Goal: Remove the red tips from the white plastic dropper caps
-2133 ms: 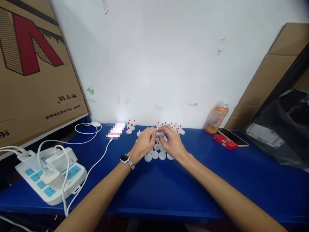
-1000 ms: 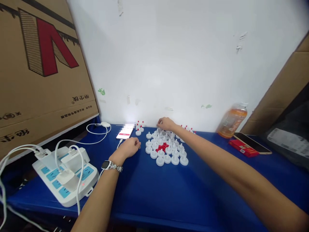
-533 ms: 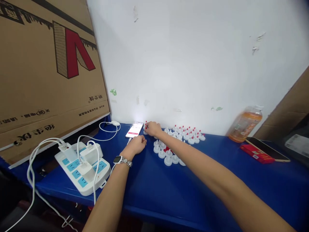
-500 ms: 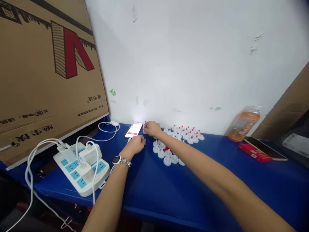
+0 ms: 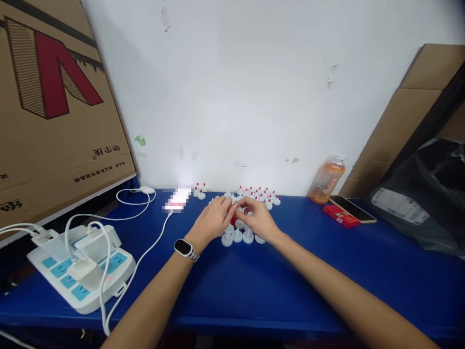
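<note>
My left hand [image 5: 215,218] and my right hand [image 5: 259,220] meet over a cluster of white nozzle caps [image 5: 248,237]. The fingers of both are bent and drawn together, their tips nearly touching. Whatever small thing they may hold is hidden. Some small red tips [image 5: 233,221] show among the white caps, just below my fingers. Behind my right hand stands a group of white nozzle caps with red tips [image 5: 269,198]. A smaller group of red-tipped caps [image 5: 201,195] sits by the wall, beyond my left hand.
A lit phone [image 5: 178,198] on a white cable lies left of the caps. Nearer is a power strip [image 5: 85,303] with chargers. At right are an orange drink bottle [image 5: 329,180], a red packet [image 5: 340,216] and a dark phone [image 5: 354,209]. Cardboard [image 5: 109,131] leans at left.
My right hand has come back from the red-tipped caps beside the lit phone to the white cluster. My left hand has moved right, away from the phone, to join it. The view has swung right.
</note>
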`<state>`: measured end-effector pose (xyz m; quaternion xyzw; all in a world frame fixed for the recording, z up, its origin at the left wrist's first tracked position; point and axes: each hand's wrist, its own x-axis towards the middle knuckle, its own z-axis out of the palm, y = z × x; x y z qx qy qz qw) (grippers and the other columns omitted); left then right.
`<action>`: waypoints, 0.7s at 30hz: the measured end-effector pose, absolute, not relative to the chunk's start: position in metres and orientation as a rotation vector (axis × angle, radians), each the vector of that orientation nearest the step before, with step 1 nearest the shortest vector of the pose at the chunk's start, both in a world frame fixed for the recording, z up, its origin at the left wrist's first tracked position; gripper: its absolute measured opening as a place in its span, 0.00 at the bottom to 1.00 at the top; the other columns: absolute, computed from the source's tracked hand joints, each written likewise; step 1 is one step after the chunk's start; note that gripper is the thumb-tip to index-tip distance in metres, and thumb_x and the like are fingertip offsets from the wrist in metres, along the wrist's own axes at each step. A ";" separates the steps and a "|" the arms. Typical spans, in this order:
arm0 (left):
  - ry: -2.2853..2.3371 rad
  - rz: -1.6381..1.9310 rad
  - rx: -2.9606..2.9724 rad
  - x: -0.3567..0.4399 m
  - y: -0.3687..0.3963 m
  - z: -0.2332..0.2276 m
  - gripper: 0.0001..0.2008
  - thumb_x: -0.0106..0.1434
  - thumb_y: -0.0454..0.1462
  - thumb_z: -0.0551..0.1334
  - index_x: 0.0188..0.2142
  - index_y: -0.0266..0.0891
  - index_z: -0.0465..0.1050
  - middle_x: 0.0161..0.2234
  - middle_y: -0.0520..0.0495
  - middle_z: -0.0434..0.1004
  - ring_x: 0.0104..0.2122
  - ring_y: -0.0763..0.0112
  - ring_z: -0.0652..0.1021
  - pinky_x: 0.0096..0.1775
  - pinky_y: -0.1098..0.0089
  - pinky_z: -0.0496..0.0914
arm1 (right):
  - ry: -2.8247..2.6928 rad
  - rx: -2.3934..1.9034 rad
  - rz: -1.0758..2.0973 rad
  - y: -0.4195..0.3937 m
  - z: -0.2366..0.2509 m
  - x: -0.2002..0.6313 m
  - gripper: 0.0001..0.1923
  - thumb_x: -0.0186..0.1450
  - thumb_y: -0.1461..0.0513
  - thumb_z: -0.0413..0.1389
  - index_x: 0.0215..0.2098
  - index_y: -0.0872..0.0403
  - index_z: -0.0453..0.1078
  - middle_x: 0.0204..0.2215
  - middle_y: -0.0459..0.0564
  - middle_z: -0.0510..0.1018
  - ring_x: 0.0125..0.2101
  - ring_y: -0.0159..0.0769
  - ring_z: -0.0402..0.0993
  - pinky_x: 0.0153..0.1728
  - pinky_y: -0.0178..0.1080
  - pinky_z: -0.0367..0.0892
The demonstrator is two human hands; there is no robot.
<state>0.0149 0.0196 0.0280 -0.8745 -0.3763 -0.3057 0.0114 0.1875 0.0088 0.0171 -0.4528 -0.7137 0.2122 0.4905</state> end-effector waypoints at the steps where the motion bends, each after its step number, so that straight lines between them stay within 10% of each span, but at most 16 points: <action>1: -1.111 -0.914 -2.755 0.019 0.020 0.027 0.15 0.74 0.41 0.44 0.35 0.41 0.64 0.34 0.47 0.70 0.36 0.63 0.71 0.38 0.65 0.65 | -1.718 -1.101 0.505 0.004 0.016 0.191 0.05 0.60 0.62 0.57 0.35 0.53 0.74 0.32 0.45 0.79 0.29 0.32 0.72 0.34 0.35 0.68; 13: -1.614 -1.880 -2.469 0.040 0.033 0.046 0.23 0.73 0.50 0.40 0.26 0.42 0.55 0.21 0.54 0.58 0.23 0.71 0.64 0.28 0.68 0.59 | -1.635 -1.132 -0.017 0.003 0.030 0.225 0.07 0.63 0.65 0.53 0.36 0.51 0.73 0.40 0.51 0.76 0.42 0.40 0.74 0.47 0.42 0.68; 21: -1.199 -0.861 -2.877 0.017 0.049 0.025 0.16 0.70 0.47 0.52 0.40 0.43 0.75 0.39 0.45 0.70 0.40 0.60 0.68 0.44 0.59 0.64 | -1.554 -1.279 0.055 0.036 0.025 0.243 0.09 0.64 0.59 0.54 0.39 0.51 0.75 0.40 0.50 0.78 0.43 0.40 0.73 0.47 0.42 0.66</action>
